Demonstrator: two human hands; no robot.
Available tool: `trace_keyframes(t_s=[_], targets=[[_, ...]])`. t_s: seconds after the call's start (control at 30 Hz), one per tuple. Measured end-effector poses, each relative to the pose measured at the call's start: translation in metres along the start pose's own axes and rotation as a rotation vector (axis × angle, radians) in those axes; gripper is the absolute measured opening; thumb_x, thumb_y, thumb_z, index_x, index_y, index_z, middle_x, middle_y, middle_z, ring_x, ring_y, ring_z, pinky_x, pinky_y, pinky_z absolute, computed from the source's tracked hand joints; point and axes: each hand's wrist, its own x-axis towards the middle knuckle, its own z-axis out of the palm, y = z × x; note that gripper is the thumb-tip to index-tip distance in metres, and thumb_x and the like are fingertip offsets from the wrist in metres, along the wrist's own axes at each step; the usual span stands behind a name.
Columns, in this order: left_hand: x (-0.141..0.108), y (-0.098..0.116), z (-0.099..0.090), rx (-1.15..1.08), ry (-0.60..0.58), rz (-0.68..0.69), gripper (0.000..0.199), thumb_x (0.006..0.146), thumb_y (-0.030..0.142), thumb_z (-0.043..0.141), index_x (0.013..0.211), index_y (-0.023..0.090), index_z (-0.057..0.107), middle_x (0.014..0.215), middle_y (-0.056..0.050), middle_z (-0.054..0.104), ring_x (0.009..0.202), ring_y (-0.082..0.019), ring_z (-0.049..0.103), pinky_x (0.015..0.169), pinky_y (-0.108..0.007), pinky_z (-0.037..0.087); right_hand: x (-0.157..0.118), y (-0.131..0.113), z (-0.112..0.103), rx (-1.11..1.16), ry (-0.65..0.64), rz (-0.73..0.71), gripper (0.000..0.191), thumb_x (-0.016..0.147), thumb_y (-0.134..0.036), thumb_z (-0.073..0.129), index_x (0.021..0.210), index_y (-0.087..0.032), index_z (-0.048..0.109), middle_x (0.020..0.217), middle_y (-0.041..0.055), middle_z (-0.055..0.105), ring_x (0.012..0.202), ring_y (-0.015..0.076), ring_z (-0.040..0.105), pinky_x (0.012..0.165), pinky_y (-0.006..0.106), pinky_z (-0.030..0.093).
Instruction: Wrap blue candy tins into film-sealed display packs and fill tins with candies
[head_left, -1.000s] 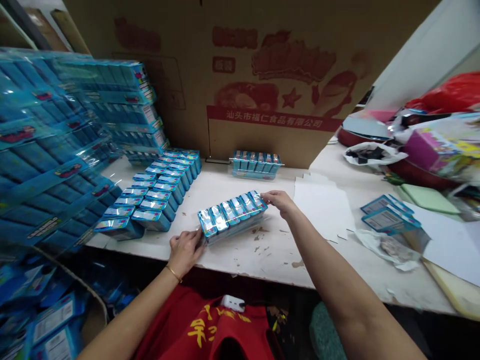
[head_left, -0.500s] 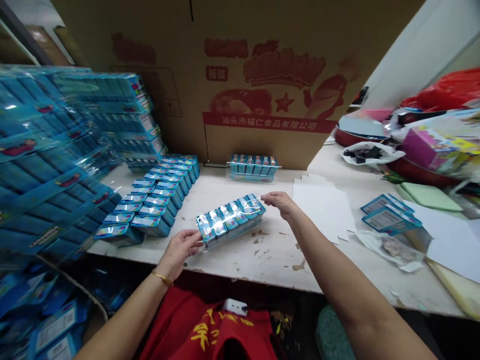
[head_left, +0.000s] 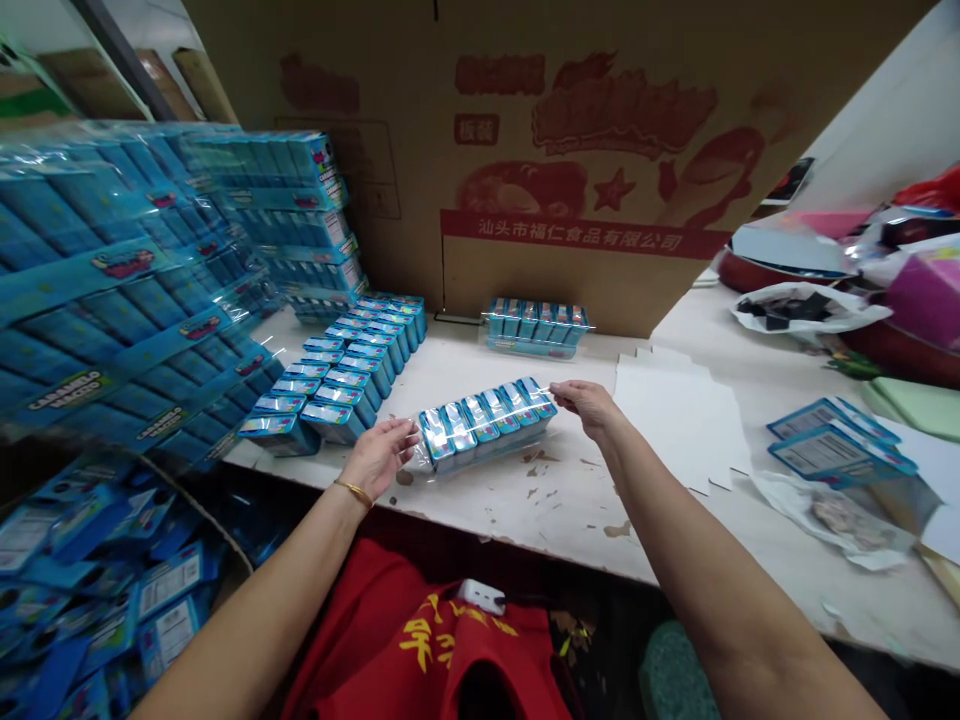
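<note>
Nearest to us is a red cloth garment with yellow lettering, and a small white plastic device lies against it. At lower left, glossy blue cartons are heaped at loose angles. Just beyond, our left hand, wearing a thin gold bracelet, has shifted up along the left end of a pack of six small blue cartons. Its fingers curl beside the clear film; we cannot tell whether they grip it. Our right hand pinches the film's edge at the other end. The pack sits at a slant on the white counter, whose surface is scuffed with brown patches. The film is smooth and shiny, streaked with glare, and its ends still reach past the cartons, so we judge the wrap unsettled.

To the left, more upright cartons stand in a double row, boxy with pale, rounded tops. To the right, flat white sheets overlap in a stepped pile. Farther off, another filmed pack stands before a matte brown cardboard box printed in red, and tall, film-covered blue stacks rise at left.
</note>
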Motion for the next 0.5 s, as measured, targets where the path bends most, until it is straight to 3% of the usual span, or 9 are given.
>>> trace_keyframes(t_s=[0.17,0.27,0.33,0.43,0.5], targets=[[-0.013,0.005,0.005,-0.051,-0.165,-0.047,0.013,0.073,0.018,0.060,0.085,0.014,0.059,0.084,-0.005,0.063,0.058,-0.006,0.054,0.048,-0.015,0.040,0.000,0.003,-0.002,0.019,-0.010,0.000,0.028,0.046,-0.037,0.074,0.058,-0.015,0.061,0.053,-0.0018,0.055,0.053,0.0086,0.046,0.057,0.025,0.037],[-0.019,0.006,0.010,-0.042,-0.300,-0.160,0.019,0.072,0.021,0.062,0.089,0.015,0.057,0.070,-0.002,0.060,0.047,-0.004,0.047,0.041,-0.014,0.034,0.000,0.004,-0.003,0.025,-0.018,0.004,0.028,0.047,-0.037,0.074,0.059,-0.015,0.061,0.054,-0.0015,0.056,0.053,0.0087,0.047,0.057,0.024,0.038],[-0.021,0.005,0.011,0.015,-0.254,-0.113,0.020,0.070,0.021,0.063,0.087,0.015,0.055,0.062,0.001,0.056,0.042,-0.003,0.043,0.039,-0.014,0.030,-0.001,0.005,-0.003,0.029,-0.014,0.008,0.028,0.046,-0.036,0.074,0.059,-0.015,0.061,0.055,-0.0013,0.056,0.053,0.0086,0.047,0.058,0.024,0.038],[-0.019,0.003,0.009,0.061,-0.013,0.063,0.025,0.065,0.021,0.066,0.084,0.017,0.051,0.062,0.003,0.055,0.043,-0.004,0.045,0.039,-0.014,0.031,-0.001,0.005,0.000,0.038,0.002,0.010,0.028,0.047,-0.036,0.075,0.058,-0.015,0.059,0.054,-0.0014,0.055,0.052,0.0082,0.046,0.056,0.024,0.039],[-0.016,0.001,0.006,0.063,0.031,0.066,0.028,0.062,0.024,0.069,0.083,0.017,0.051,0.066,0.003,0.056,0.048,-0.005,0.049,0.044,-0.016,0.036,-0.002,0.005,0.002,0.043,0.010,0.012,0.028,0.047,-0.037,0.074,0.056,-0.016,0.057,0.051,-0.0020,0.053,0.049,0.0078,0.045,0.054,0.024,0.039]])
